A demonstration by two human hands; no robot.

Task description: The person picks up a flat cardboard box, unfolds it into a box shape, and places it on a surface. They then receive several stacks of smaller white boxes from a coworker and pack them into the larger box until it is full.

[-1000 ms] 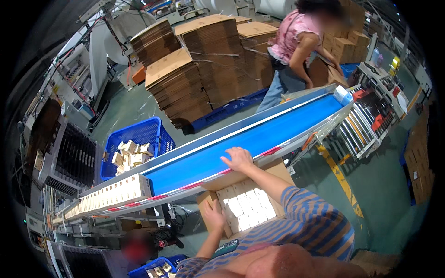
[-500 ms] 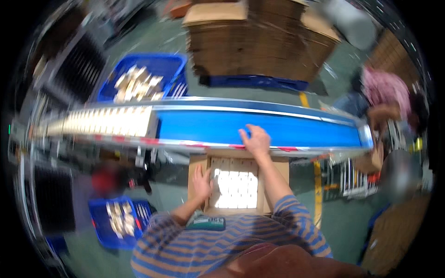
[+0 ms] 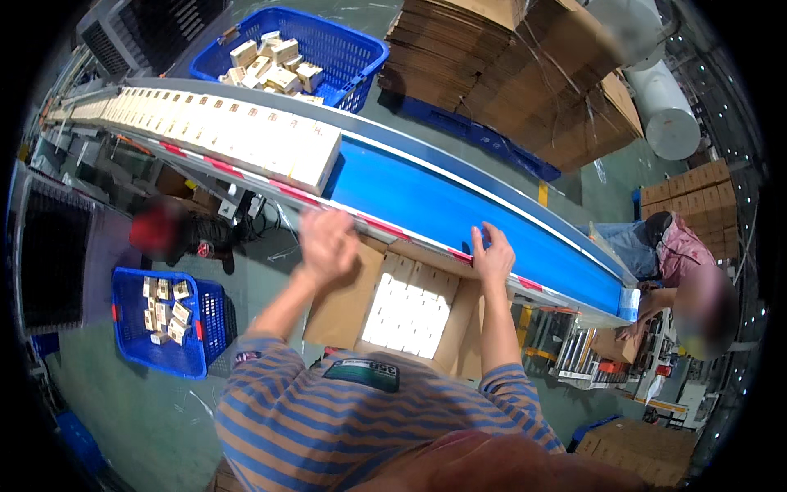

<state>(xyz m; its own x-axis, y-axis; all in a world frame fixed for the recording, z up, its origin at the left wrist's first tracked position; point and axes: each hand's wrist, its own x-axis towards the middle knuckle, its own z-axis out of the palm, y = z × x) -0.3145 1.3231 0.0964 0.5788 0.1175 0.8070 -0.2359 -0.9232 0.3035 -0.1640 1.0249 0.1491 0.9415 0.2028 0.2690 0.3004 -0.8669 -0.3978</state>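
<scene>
My left hand (image 3: 328, 246), smeared by motion, is raised over the left flap of an open cardboard carton (image 3: 343, 305), close to the conveyor's near rail. Its fingers look loosely apart and I see nothing in them. At the rail further right is my right hand (image 3: 493, 257), open, thumb and fingers spread over the belt's edge. Small white boxes (image 3: 410, 305) stand packed in rows inside the carton, between my forearms. On the blue conveyor belt (image 3: 443, 217), a long line of pale boxes (image 3: 238, 127) stands side by side, its front end just beyond my left hand.
Blue baskets with loose small boxes stand beyond the conveyor (image 3: 361, 70) and at the lower left (image 3: 135, 348). Stacked flat cardboard (image 3: 492, 74) rests on a blue pallet behind. A co-worker in pink (image 3: 684, 246) handles a carton (image 3: 619, 344) at the belt's right end.
My view has turned, so the conveyor now slants down to the right. My left hand has risen from the carton's left side toward the rail. My right hand remains by the belt's edge.
</scene>
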